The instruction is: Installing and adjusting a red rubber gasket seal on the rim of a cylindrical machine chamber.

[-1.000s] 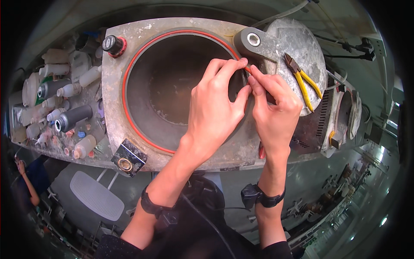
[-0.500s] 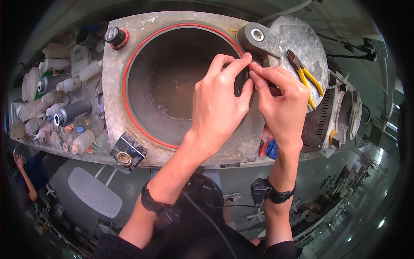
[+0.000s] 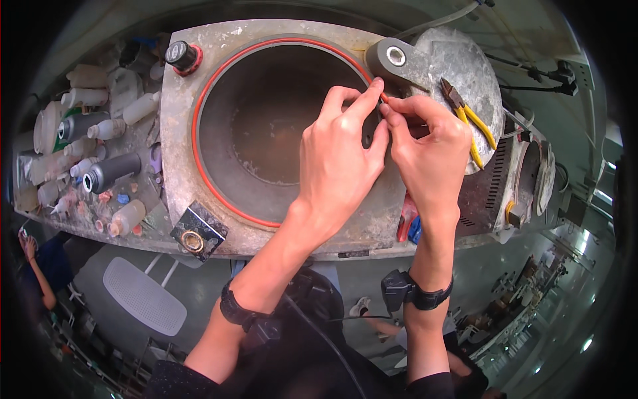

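A round dark metal chamber point(image 3: 266, 133) stands open in front of me, with a red rubber sealing ring point(image 3: 195, 133) running round its rim. At the right side of that rim, my left hand point(image 3: 339, 156) has its index fingertip on the ring, fingers bent and thumb lower down. My right hand point(image 3: 432, 149) meets it there, thumb and index pinched on a short red piece of the ring. The fingertips partly hide the spot they grip. Just right of my right hand, yellow-handled cutting pliers point(image 3: 466, 120) lie on the round metal lid point(image 3: 465, 60).
A hinge arm point(image 3: 397, 60) joins the lid behind my hands. A black-and-red knob point(image 3: 183, 57) stands at the back left. Several bottles point(image 3: 113, 171) crowd the left bench. A dark block with a brass ring point(image 3: 199, 231) sits at the front left edge; a grey chair point(image 3: 145, 297) is below.
Both hands stay at the same spot on the rim. My right hand has shifted slightly left, and more of the red piece shows between the fingertips. Another person's leg shows more at lower right.
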The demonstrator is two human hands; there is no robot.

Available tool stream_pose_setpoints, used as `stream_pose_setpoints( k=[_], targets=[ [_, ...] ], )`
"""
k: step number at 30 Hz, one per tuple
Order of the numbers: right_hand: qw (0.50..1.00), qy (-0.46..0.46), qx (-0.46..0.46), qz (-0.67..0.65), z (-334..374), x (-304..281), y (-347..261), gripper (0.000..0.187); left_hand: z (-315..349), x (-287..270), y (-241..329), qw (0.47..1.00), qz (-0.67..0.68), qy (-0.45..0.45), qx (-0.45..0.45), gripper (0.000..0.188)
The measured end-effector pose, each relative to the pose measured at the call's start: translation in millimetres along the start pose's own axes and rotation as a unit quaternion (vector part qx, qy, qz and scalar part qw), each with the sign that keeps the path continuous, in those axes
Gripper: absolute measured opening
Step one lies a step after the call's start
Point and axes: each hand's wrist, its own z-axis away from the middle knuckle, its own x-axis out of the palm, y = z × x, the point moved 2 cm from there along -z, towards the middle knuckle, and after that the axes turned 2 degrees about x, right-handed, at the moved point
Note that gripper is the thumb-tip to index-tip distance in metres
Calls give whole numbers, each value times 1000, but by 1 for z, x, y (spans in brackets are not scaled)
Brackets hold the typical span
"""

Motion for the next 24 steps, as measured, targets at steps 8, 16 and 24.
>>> stream_pose_setpoints(
  k=[8, 16, 24],
  targets=[
    [995, -19, -28, 96, -8, 1, -14, 5, 0, 2, -3, 1000, -14, 14, 13, 51],
    [991, -95, 43, 87, -29, -6, -19, 9, -2, 0, -5, 1000, 2, 15, 13, 47],
    [988, -113, 73, 73, -33, -7, -10, 10, -6, 0, -1, 1000, 14, -20, -11, 38]
  ],
)
